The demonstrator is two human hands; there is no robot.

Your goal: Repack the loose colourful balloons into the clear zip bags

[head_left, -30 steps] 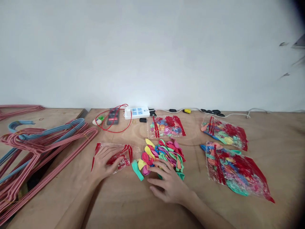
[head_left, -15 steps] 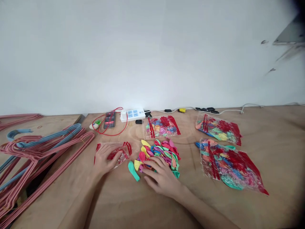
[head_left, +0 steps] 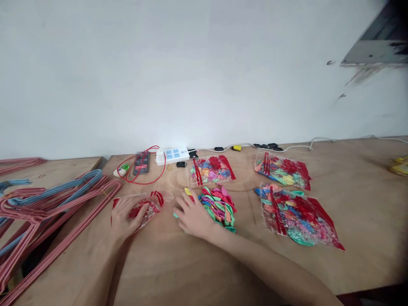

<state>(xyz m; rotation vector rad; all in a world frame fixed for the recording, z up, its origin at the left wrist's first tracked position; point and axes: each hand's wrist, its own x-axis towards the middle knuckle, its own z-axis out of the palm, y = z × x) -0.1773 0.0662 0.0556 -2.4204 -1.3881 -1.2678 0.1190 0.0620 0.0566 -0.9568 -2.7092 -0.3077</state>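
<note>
My left hand (head_left: pixel 126 217) rests on a clear plastic bag (head_left: pixel 152 207) with red print, thumb and fingers apart, the bag showing between them. To its right, my right hand (head_left: pixel 195 217) lies over the left side of a heap of colourful uninflated balloons (head_left: pixel 220 204), its fingers spread. Part of a yellow balloon (head_left: pixel 188 191) shows beyond the fingers. A bit of green pokes out at their left. What lies beneath the right palm is hidden.
Filled balloon bags lie behind the heap (head_left: pixel 212 170) and at the right (head_left: pixel 282 169), (head_left: pixel 299 216). A white power strip (head_left: pixel 172 156), red cord (head_left: pixel 149 183) and blurred dark object (head_left: pixel 141 163) sit near the wall. Pink and blue hangers (head_left: pixel 63 204) crowd the left.
My right hand has shifted left over the loose balloons at the heap's left side, covering most of them. My left hand stays on the bag. The camera view has turned slightly right.
</note>
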